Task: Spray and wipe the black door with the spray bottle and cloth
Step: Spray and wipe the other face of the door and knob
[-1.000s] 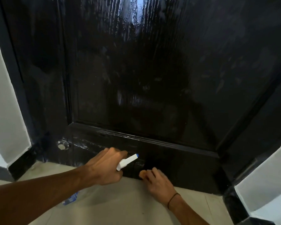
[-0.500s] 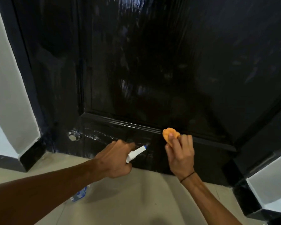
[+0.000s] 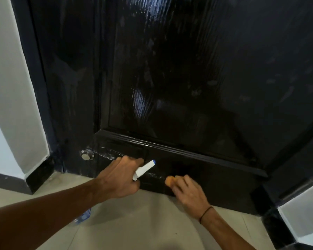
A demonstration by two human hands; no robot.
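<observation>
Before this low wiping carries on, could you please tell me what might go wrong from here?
1. The door's bottom rail looks wet and streaky near the spray bottle; liquid may run onto the floor tiles and make them slippery.
2. The left hand keeps the nozzle close to the right hand; a squeeze could spray that hand instead of the door.
3. Only a bit of the orange cloth shows, so fingers may smear the gloss.

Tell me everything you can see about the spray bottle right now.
The spray bottle shows mostly as a white plastic spray head with a small blue nozzle tip, pointing up and right at the bottom rail of the black door. The left hand grips it and hides its neck. A bit of clear body with a blue label peeks out below the forearm, above the floor.
</observation>
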